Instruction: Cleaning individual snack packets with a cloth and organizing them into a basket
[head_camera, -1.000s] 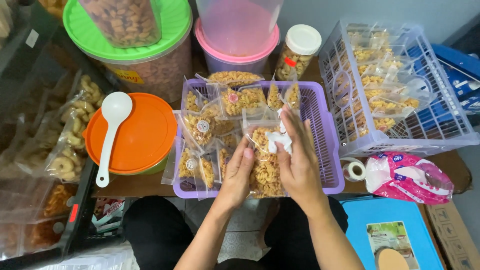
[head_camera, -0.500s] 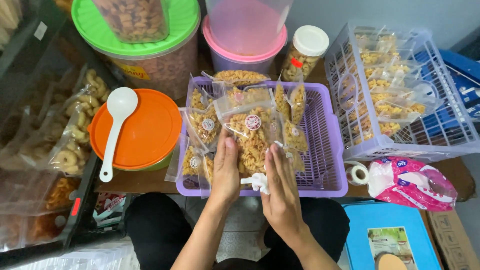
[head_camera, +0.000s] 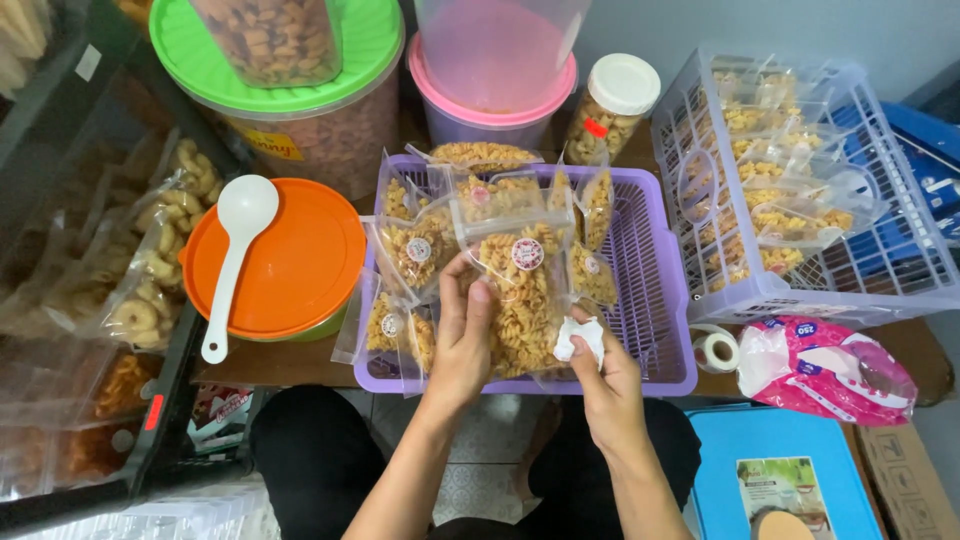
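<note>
— Left hand (head_camera: 462, 345) clamped on the clear packet of spiral snacks (head_camera: 522, 300), thumb on the front, fingers hidden behind. Held upright over the purple basket (head_camera: 660, 330), bottom edge close to the basket floor.

— And the right hand (head_camera: 606, 375)?

— Closed on a small white crumpled scrap (head_camera: 580, 338), pressed right against the packet's lower right corner. Cannot tell whether paper or cloth.

— Risks?

— Thin slippery film, one-sided pinch: could slide out and tip onto the other filled packets (head_camera: 415, 250) leaning in the basket, knocking them flat. Squeezed harder, likely crushed snacks inside.

— Round sticker (head_camera: 527, 253) on the front?

— Near the top, just above the thumb. Could get smudged or peeled at the edge if rubbed with the scrap.

— Further out?

— Orange lid (head_camera: 290, 260) with a white spoon (head_camera: 232, 250) lying across it, just left of the basket; an elbow swing might flick the spoon off the worktop (head_camera: 300, 362). Roll of tape (head_camera: 716, 350) and pink pack (head_camera: 830, 365) to the right, close to the edge, easily nudged off. White basket (head_camera: 700, 290) of more packets beside, well clear of both hands.
</note>
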